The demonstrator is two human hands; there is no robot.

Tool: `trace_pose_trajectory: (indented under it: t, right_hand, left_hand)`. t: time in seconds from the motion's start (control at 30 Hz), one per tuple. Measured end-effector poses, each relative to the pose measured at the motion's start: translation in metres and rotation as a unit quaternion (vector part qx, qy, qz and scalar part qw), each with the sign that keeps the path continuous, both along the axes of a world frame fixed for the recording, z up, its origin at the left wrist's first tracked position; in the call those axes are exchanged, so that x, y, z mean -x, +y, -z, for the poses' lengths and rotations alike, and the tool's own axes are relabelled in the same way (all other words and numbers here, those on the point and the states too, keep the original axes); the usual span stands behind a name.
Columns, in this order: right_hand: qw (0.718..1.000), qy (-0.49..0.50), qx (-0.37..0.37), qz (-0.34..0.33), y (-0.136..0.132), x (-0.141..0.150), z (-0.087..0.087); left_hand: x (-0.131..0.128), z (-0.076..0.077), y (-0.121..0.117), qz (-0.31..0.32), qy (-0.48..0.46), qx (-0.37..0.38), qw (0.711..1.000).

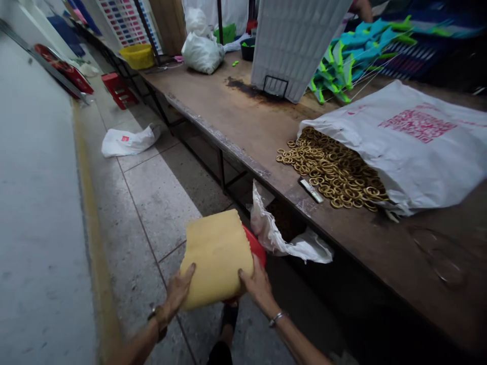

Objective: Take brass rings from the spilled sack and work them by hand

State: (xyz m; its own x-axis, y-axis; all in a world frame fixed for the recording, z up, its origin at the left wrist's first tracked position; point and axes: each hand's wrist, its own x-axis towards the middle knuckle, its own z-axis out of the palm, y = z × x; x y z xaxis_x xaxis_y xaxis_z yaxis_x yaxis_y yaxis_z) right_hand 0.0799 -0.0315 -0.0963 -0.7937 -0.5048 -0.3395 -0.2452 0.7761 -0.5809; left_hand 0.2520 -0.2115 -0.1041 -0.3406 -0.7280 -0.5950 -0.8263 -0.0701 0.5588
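Yellow sheet [216, 253] is held above the floor [152, 197], beside the table [205, 101]; a red item [255, 247] is partly covered by it. Its near side edges are gripped by left hand [180, 291] and right hand [259, 288], thumbs on top, undersides hidden. Looks light, flexible, not fragile; slip risk seems low. Best taken by both sides, sag limited.
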Motion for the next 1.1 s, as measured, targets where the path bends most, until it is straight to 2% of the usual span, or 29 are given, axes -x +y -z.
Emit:
trace_pose_trajectory:
  t: [0.07, 0.13, 0.23, 0.3, 0.4, 0.47, 0.57, 0.67, 0.73, 0.8, 0.87, 1.0, 1.1]
  right_hand:
    - [0.998, -0.013, -0.060, -0.003, -0.003, 0.026, -0.009]
    - [0.996, -0.015, -0.085, -0.010, -0.001, 0.049, -0.012]
    - [0.996, -0.041, -0.071, -0.043, 0.010, 0.076, -0.003]
    - [0.993, -0.071, -0.051, -0.076, 0.016, 0.087, 0.005]
    - [0.990, -0.062, -0.056, -0.117, 0.017, 0.093, 0.009]
    - [0.988, -0.010, -0.107, -0.114, 0.016, 0.088, 0.006]
    - [0.976, 0.111, -0.163, -0.089, 0.018, 0.068, 0.000]
    - [0.957, 0.219, -0.122, -0.145, 0.020, 0.047, -0.003]
    - [0.941, 0.260, -0.094, -0.194, 0.016, 0.040, -0.002]
    - [0.931, 0.275, -0.092, -0.219, 0.008, 0.039, 0.003]
    - [0.928, 0.277, -0.103, -0.227, -0.002, 0.041, 0.011]
    - [0.927, 0.277, -0.118, -0.223, -0.010, 0.039, 0.039]
    - [0.927, 0.278, -0.126, -0.217, -0.006, 0.033, 0.063]
  left_hand:
    - [0.001, 0.007, 0.027, -0.029, 0.004, -0.003, 1.000]
    - [0.011, 0.014, 0.055, -0.046, 0.010, 0.003, 0.999]
    - [0.032, 0.023, 0.091, -0.048, 0.034, 0.006, 0.998]
    - [0.039, 0.028, 0.104, -0.047, 0.038, 0.003, 0.998]
    - [0.038, 0.031, 0.106, -0.045, 0.041, -0.009, 0.998]
    - [0.032, 0.025, 0.099, -0.050, 0.015, 0.009, 0.999]
    - [0.032, 0.004, 0.083, -0.040, -0.043, 0.145, 0.988]
    - [0.053, -0.016, 0.071, 0.057, 0.018, 0.295, 0.954]
    - [0.073, -0.018, 0.067, 0.147, 0.066, 0.338, 0.927]
    - [0.089, -0.007, 0.065, 0.217, 0.071, 0.348, 0.909]
    - [0.095, 0.014, 0.064, 0.250, 0.055, 0.348, 0.902]
    - [0.087, 0.057, 0.067, 0.262, 0.036, 0.346, 0.900]
    - [0.083, 0.074, 0.071, 0.264, 0.030, 0.359, 0.895]
